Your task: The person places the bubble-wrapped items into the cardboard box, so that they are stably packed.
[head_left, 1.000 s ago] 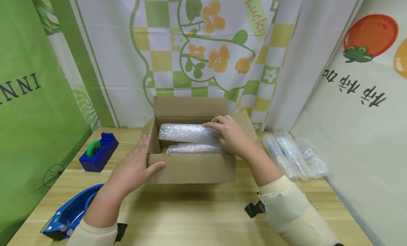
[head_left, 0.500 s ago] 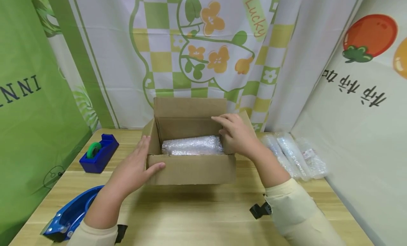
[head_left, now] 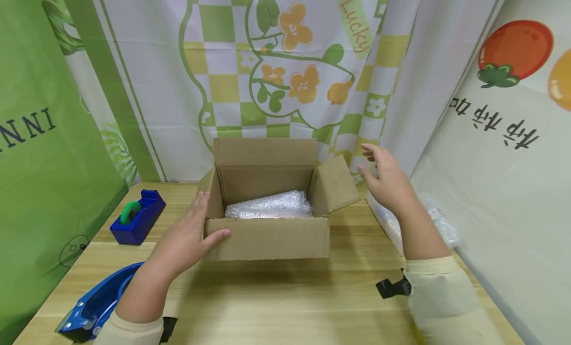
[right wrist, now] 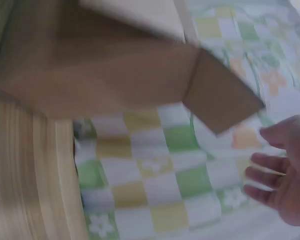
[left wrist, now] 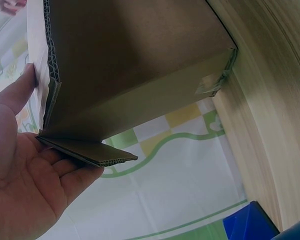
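An opened cardboard box [head_left: 267, 238] stands on the table with its flaps spread. Inside lies a bubble-wrapped bundle [head_left: 272, 203], partly hidden behind the front flap. My left hand [head_left: 185, 236] rests at the box's near left corner, its straight fingers along the left flap and its thumb on the front flap. In the left wrist view the left hand's fingers support the side flap [left wrist: 92, 150] from outside. My right hand [head_left: 385, 179] hovers to the right of the box, fingers spread and holding nothing. Below it lie more bubble-wrapped packages [head_left: 443, 228], partly covered by the forearm.
A blue tape dispenser [head_left: 138, 223] with a green roll sits at the table's left side. Nearer, a larger blue tape dispenser [head_left: 95, 305] lies partly behind the left forearm. A patterned curtain [head_left: 285, 62] hangs behind the box.
The upper bubble-wrapped bundle has dropped into the box. My right hand let go of it and moved right, out past the right flap. My left hand stays at the corner.
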`<state>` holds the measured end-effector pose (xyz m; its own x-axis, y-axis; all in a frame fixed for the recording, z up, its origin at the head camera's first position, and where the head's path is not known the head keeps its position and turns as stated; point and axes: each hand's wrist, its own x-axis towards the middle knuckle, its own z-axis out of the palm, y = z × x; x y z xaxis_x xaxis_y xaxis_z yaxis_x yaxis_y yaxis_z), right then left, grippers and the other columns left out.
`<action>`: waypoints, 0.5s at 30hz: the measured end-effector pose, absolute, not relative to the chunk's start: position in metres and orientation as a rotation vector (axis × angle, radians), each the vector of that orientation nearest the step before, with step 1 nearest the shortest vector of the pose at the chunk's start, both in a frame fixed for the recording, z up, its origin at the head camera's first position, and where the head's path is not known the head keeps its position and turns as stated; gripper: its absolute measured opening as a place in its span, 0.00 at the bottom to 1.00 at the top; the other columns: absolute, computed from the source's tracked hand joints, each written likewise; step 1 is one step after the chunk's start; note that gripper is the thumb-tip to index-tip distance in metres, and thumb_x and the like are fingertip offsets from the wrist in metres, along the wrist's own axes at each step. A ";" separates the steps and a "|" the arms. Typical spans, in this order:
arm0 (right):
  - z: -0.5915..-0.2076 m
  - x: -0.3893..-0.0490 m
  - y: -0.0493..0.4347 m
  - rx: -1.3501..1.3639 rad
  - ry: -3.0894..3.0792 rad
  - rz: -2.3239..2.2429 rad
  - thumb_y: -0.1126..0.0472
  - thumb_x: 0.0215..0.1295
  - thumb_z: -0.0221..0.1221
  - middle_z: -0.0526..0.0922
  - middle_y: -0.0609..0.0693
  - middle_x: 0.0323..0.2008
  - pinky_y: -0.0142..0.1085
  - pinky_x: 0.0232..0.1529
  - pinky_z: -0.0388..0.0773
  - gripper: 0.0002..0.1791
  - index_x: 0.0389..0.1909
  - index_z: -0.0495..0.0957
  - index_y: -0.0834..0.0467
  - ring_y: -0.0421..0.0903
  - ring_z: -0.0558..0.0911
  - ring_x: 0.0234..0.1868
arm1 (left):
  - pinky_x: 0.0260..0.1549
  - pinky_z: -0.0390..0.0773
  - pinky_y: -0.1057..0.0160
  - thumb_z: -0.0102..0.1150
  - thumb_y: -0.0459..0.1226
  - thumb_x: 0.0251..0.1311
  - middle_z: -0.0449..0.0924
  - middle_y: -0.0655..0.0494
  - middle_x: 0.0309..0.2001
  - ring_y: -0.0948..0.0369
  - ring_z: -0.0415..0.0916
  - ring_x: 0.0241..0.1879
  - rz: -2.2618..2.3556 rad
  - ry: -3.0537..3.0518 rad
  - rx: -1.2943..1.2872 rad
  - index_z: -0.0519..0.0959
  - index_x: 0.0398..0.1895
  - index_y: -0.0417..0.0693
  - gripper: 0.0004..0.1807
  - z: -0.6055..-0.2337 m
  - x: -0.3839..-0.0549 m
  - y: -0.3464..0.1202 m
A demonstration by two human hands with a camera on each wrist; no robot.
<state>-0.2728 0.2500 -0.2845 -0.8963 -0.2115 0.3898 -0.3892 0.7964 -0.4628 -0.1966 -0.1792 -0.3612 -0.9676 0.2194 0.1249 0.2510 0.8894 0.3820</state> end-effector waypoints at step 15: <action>-0.338 -0.288 0.328 0.032 -3.185 0.416 0.42 0.69 0.54 0.53 0.81 0.67 0.69 0.62 0.59 0.49 0.72 0.47 0.74 0.79 0.56 0.65 | 0.67 0.56 0.35 0.43 0.71 0.61 0.31 0.42 0.79 0.41 0.41 0.76 -0.609 -2.987 -0.377 0.30 0.79 0.47 0.58 -0.360 -0.198 -0.180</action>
